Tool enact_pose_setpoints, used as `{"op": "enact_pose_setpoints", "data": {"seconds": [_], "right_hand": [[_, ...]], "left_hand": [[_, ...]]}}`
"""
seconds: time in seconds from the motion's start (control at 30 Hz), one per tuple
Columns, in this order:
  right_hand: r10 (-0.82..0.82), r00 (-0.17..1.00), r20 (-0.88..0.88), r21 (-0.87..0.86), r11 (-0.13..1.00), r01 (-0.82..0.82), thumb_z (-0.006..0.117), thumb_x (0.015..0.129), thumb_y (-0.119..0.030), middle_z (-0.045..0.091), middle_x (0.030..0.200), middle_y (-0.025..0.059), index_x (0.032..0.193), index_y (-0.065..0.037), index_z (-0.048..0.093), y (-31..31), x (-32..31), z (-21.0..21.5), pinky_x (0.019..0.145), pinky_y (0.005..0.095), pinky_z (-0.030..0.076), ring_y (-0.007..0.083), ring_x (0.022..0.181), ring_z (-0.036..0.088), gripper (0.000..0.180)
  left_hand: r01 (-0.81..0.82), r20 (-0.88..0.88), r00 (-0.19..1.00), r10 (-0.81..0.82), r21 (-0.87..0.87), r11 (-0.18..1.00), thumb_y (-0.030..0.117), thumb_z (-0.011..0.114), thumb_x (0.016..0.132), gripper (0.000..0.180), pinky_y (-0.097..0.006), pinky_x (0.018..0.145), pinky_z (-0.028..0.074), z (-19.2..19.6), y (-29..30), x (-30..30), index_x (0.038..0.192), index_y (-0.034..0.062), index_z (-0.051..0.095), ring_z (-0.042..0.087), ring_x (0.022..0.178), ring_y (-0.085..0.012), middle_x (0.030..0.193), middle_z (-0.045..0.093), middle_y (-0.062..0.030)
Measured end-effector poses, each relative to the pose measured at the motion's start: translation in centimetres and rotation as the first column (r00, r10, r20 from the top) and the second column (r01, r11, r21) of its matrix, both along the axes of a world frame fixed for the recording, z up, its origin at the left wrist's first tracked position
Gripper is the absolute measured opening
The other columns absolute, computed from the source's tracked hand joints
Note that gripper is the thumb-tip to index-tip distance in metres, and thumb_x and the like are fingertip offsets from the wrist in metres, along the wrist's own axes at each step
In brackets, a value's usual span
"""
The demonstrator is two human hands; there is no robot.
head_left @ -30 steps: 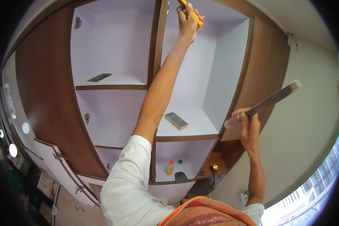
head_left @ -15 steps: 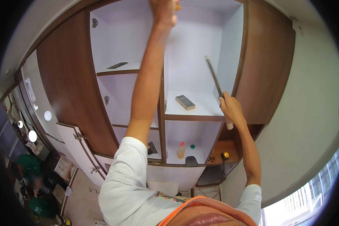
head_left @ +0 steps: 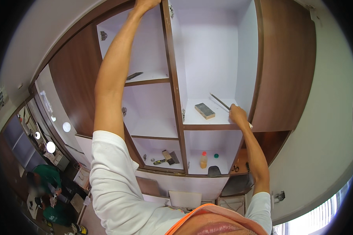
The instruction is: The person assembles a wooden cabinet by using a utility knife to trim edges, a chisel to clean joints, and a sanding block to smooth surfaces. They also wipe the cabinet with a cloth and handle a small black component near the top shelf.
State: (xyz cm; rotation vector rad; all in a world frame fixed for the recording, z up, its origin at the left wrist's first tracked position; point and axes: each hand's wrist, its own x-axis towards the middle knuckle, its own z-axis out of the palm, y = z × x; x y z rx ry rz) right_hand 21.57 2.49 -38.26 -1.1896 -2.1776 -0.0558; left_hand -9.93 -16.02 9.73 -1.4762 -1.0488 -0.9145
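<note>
White shelf board lies under your right hand point(head_left: 237, 114), whose grip is clamped on a long thin strip point(head_left: 220, 102) that runs back across the shelf point(head_left: 219, 117). Just left of that grip sits a grey block point(head_left: 204, 111). Your left hand point(head_left: 146, 4) reaches the cabinet's top edge beside the brown divider point(head_left: 175, 90); you cannot tell how its grip stands.

Home under fit-out: doorless wardrobe carcass point(head_left: 176, 98), tools point(head_left: 168, 157) on shelves.
</note>
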Motion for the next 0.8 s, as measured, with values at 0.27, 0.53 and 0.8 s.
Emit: {"op": "enact_pose_setpoints", "data": {"seconds": [0.27, 0.53, 0.8], "right_hand": [[-0.051, 0.999, -0.012, 0.081, 0.995, 0.052, 0.058, 0.091, -0.007, 0.072, 0.094, 0.0222, 0.095, 0.002, 0.062, 2.2, -0.5, -0.8, 0.080, 0.0533, 0.054, 0.0423, 0.091, 0.070, 0.010], [-0.100, 0.993, 0.056, 0.267, 0.960, 0.082, 0.061, 0.087, -0.004, 0.068, 0.099, 0.0155, 0.094, -0.003, 0.064, 0.9, -2.6, -2.2, 0.078, 0.0476, 0.056, 0.0348, 0.096, 0.067, 0.008], [-0.071, 0.992, 0.105, 0.282, 0.959, 0.038, 0.063, 0.089, -0.005, 0.069, 0.097, 0.0149, 0.097, -0.003, 0.063, 1.3, -2.5, -1.8, 0.079, 0.0471, 0.056, 0.0339, 0.094, 0.068, 0.009]], "left_hand": [[0.174, -0.040, 0.984, -0.172, 0.046, 0.984, 0.026, 0.054, 0.105, 0.027, -0.047, 0.080, 0.051, -0.8, 0.1, -2.1, 0.109, 0.0040, 0.069, 0.067, 0.093, -0.0401, 0.099, 0.070, -0.0205], [0.304, 0.010, 0.942, -0.337, 0.402, 0.863, 0.026, 0.057, 0.105, 0.026, -0.042, 0.075, 0.052, 0.5, -1.1, -3.5, 0.113, 0.0031, 0.068, 0.068, 0.084, -0.0309, 0.091, 0.069, -0.0161], [0.302, 0.177, 0.935, -0.307, 0.059, 0.952, 0.023, 0.061, 0.101, 0.022, -0.033, 0.067, 0.051, -3.1, -11.5, -5.8, 0.107, 0.0026, 0.067, 0.057, 0.068, -0.0135, 0.077, 0.061, -0.0051]]}}
